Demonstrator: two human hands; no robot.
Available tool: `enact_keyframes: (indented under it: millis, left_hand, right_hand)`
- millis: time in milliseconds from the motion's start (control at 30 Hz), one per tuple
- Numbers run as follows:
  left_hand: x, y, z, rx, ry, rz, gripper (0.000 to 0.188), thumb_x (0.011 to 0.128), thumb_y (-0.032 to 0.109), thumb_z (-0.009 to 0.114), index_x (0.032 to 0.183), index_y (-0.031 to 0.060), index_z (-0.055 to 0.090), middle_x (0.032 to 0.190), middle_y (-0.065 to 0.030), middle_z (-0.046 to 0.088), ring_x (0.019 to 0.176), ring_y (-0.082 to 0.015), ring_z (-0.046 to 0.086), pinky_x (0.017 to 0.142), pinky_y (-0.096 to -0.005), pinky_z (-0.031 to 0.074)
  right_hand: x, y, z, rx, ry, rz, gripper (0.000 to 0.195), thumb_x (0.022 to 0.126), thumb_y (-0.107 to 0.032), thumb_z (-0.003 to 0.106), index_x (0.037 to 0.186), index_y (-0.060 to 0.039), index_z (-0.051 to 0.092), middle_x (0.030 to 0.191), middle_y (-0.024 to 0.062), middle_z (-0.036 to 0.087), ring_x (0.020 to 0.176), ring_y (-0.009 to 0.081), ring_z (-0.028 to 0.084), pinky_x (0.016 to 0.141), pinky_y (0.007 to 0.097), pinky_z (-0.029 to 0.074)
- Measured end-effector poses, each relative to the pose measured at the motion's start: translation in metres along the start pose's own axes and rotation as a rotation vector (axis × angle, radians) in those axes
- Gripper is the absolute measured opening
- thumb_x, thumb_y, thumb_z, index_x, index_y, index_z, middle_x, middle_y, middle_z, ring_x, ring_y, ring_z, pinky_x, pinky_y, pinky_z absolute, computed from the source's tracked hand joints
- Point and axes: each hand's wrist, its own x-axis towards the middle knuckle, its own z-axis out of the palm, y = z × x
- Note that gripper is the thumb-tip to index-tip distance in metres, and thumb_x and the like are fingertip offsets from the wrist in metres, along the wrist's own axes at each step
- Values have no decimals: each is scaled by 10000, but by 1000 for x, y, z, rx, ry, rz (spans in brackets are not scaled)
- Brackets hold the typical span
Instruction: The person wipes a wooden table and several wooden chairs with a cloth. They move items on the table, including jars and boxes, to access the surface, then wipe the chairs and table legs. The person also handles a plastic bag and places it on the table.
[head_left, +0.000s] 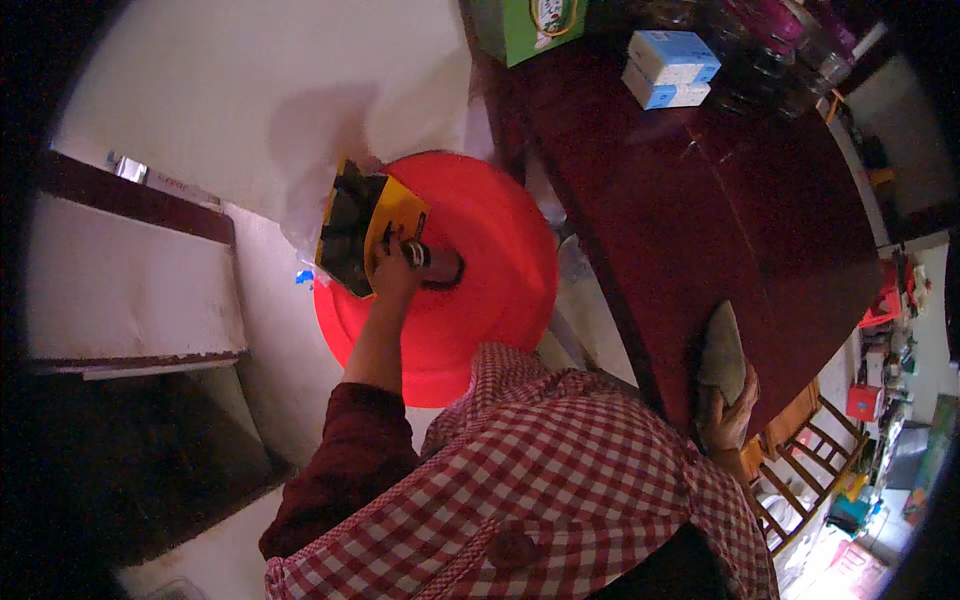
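Note:
My left hand (397, 270) reaches over a round red plastic surface (510, 232) and touches the near side of a yellow-and-black box or bag (397, 210). A dark-capped bottle or jar (442, 268) lies right beside its fingers; whether the hand grips either one is unclear. At the near edge of a dark red wooden table (675, 225), my right hand (731, 412) holds a folded greyish-green cloth (724, 356).
Two stacked blue-and-white boxes (671, 67) and a green gift bag (544, 30) stand at the table's far end, near several glass vessels (772, 60). A wooden chair (810, 457) is at the right. A pale cabinet (135, 277) stands at the left.

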Motion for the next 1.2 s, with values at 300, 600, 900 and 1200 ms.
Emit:
enact_keyframes:
  millis: [300,600,900,1200]
  left_hand:
    - [-10,23,-3,-51,247,320,666,581,225,818,1162,148,502,1239,-178,466,1075,-397,518,887,-462,455]
    - [14,88,-104,-178,293,606,660,617,186,792,1195,72,494,1152,-183,515,1024,-394,531,906,-444,430]
    - [84,285,-259,-283,459,950,683,682,192,757,1304,148,480,1170,-138,513,1076,-330,526,894,-417,456]
    - [171,402,-198,-43,264,729,779,736,247,732,1412,205,347,1355,-149,401,1157,-386,470,960,-452,429]
  right_hand:
    - [1,-3,-2,-106,37,-76,647,790,-263,586,1342,-6,371,1277,227,464,1171,429,423,1015,490,319]
    - [8,-14,-6,-78,36,-57,634,755,-333,600,1292,-38,434,1244,194,500,1124,419,454,1007,508,321]
    - [3,-7,-3,-64,80,-92,654,709,-264,627,1294,-53,426,1226,171,508,1107,387,461,1014,520,290]
    - [6,-8,-7,-48,13,-46,685,712,-262,620,1327,-59,395,1234,179,490,1111,384,449,1026,535,257]
